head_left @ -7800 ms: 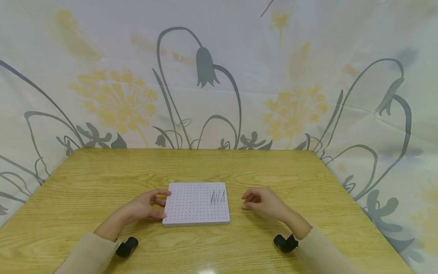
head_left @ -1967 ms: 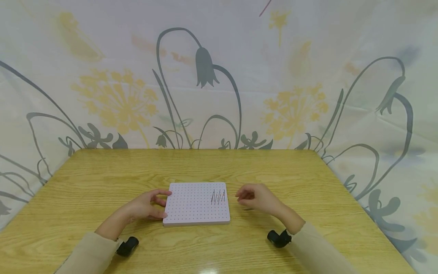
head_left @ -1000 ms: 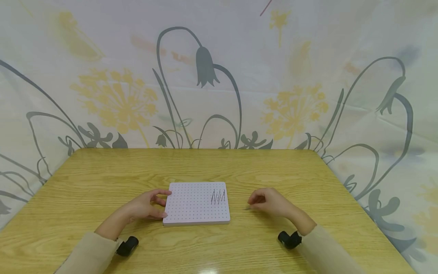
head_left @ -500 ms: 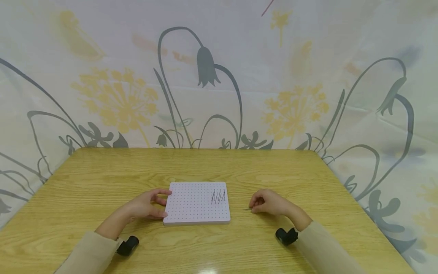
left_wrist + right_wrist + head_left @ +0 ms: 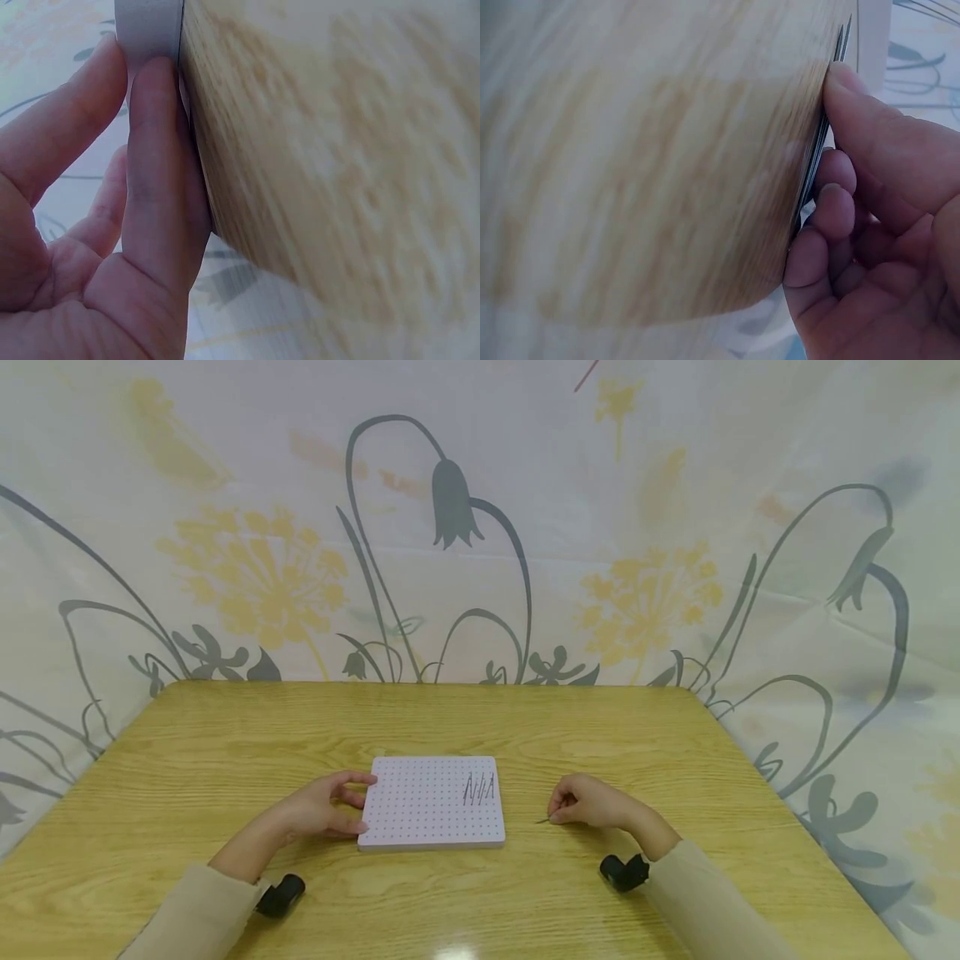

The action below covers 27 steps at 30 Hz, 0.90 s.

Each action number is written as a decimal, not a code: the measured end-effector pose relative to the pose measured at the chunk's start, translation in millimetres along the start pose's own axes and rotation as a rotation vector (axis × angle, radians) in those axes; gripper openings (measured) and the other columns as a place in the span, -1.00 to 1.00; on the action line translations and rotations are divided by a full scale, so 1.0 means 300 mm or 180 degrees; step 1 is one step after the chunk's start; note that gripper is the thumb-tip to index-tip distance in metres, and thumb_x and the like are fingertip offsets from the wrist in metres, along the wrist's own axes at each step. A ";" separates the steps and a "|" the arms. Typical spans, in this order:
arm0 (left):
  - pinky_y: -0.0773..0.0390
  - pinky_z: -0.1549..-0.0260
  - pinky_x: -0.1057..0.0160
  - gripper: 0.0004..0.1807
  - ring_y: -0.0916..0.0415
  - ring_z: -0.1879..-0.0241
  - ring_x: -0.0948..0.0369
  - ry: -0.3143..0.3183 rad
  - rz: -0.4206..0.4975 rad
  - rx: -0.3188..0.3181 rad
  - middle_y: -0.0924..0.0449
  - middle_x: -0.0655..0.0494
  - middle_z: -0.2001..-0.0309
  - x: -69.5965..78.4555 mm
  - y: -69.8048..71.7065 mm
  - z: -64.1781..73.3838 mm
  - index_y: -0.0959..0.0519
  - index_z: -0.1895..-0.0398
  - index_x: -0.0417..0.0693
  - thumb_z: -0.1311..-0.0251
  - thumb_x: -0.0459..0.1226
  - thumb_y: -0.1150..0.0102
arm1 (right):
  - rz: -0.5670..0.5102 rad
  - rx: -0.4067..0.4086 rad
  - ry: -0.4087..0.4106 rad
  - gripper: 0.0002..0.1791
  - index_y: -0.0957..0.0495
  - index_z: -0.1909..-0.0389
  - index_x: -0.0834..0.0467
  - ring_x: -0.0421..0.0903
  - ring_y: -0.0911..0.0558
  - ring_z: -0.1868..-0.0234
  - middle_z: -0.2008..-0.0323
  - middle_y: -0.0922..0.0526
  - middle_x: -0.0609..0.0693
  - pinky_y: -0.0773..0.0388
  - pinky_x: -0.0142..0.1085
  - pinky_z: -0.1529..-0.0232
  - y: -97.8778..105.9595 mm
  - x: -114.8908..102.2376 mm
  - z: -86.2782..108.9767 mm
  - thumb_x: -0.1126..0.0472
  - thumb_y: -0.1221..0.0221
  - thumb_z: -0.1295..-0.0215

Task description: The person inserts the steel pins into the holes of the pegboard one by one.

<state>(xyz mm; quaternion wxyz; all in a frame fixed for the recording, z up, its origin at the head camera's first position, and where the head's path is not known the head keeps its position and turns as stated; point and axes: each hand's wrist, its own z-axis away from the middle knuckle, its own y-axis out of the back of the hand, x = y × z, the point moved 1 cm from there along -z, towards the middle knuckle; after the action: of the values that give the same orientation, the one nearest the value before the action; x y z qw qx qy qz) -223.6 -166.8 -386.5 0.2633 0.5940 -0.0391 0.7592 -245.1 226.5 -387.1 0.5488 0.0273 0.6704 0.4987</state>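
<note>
A white pegboard (image 5: 427,802) with rows of small holes lies on the wooden table. Several thin dark pins (image 5: 480,789) stand in its right part. My left hand (image 5: 318,810) touches the board's left edge with fingers fairly straight, index finger at the far part and thumb by the near corner. In the left wrist view, fingertips (image 5: 155,71) rest against the white board edge (image 5: 148,26). Right of the board, my right hand (image 5: 588,802) pinches a thin dark metal pin (image 5: 543,820), pointing left, close over the table. The right wrist view shows two slender pointed tips (image 5: 843,37) beyond the thumb; the other fingers are curled.
The wooden table (image 5: 420,718) reaches back to a pale cloth wall (image 5: 480,568) printed with flowers. Black wrist cameras (image 5: 281,895) sit low beside both forearms.
Since the earliest frame, one more pin stands in the board. My right hand has drawn back rightward from near the board, and a pin now sticks out of its fingertips. My left hand stays put.
</note>
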 end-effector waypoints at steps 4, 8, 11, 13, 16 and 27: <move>-0.57 0.31 0.22 -0.25 -0.46 0.31 0.15 0.0003 -0.0007 0.0008 -0.35 -0.18 0.12 0.003 0.000 0.002 -0.26 -0.26 -0.31 0.07 -0.55 -0.33 | 0.0007 -0.0042 0.0083 -0.93 -0.55 0.39 0.27 -0.24 -0.39 0.46 0.44 -0.52 -0.07 -0.39 -0.39 0.40 0.004 0.009 -0.002 0.34 -0.15 -0.26; -0.57 0.31 0.22 -0.26 -0.46 0.34 0.15 0.0007 0.0023 0.0009 -0.35 -0.18 0.13 0.006 -0.001 0.004 -0.25 -0.26 -0.32 0.07 -0.56 -0.32 | 0.0022 -0.0076 0.0046 -0.90 -0.54 0.37 0.25 -0.23 -0.40 0.43 0.42 -0.52 -0.09 -0.38 -0.38 0.33 0.012 0.014 -0.005 0.30 -0.11 -0.31; -0.57 0.32 0.22 -0.26 -0.46 0.36 0.15 0.0012 0.0044 0.0009 -0.34 -0.19 0.14 0.007 -0.003 0.006 -0.25 -0.25 -0.33 0.07 -0.57 -0.31 | -0.0043 -0.0083 -0.0005 -0.89 -0.51 0.36 0.24 -0.22 -0.41 0.41 0.41 -0.52 -0.09 -0.38 -0.38 0.31 0.017 0.017 -0.008 0.29 -0.08 -0.33; -0.57 0.32 0.21 -0.26 -0.46 0.37 0.15 0.0004 0.0026 0.0010 -0.34 -0.19 0.14 0.006 -0.003 0.006 -0.25 -0.25 -0.33 0.07 -0.57 -0.32 | -0.0104 -0.0064 0.0010 -0.90 -0.50 0.35 0.25 -0.22 -0.42 0.40 0.41 -0.52 -0.07 -0.39 -0.38 0.30 0.018 0.019 -0.011 0.30 -0.08 -0.34; -0.57 0.32 0.21 -0.26 -0.46 0.36 0.15 -0.0002 0.0024 0.0011 -0.34 -0.19 0.14 0.005 -0.004 0.006 -0.26 -0.25 -0.32 0.07 -0.57 -0.32 | -0.0202 0.0029 0.0078 -0.92 -0.47 0.33 0.28 -0.22 -0.43 0.40 0.42 -0.52 -0.05 -0.41 -0.39 0.34 0.017 0.019 -0.014 0.32 -0.07 -0.33; -0.57 0.32 0.23 -0.26 -0.45 0.33 0.15 -0.0012 0.0030 -0.0015 -0.35 -0.18 0.14 0.006 -0.001 0.005 -0.25 -0.25 -0.33 0.07 -0.58 -0.31 | -0.0069 0.0651 0.0196 -0.94 -0.51 0.32 0.26 -0.18 -0.50 0.39 0.41 -0.54 -0.04 -0.48 -0.36 0.36 0.010 -0.028 -0.035 0.33 -0.16 -0.26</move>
<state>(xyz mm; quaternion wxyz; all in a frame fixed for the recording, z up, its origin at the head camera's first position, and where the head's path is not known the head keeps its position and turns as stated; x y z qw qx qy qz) -222.5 -166.4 -384.5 0.2611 0.5945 -0.0442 0.7592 -251.3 216.3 -380.2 0.5277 0.0605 0.7346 0.4223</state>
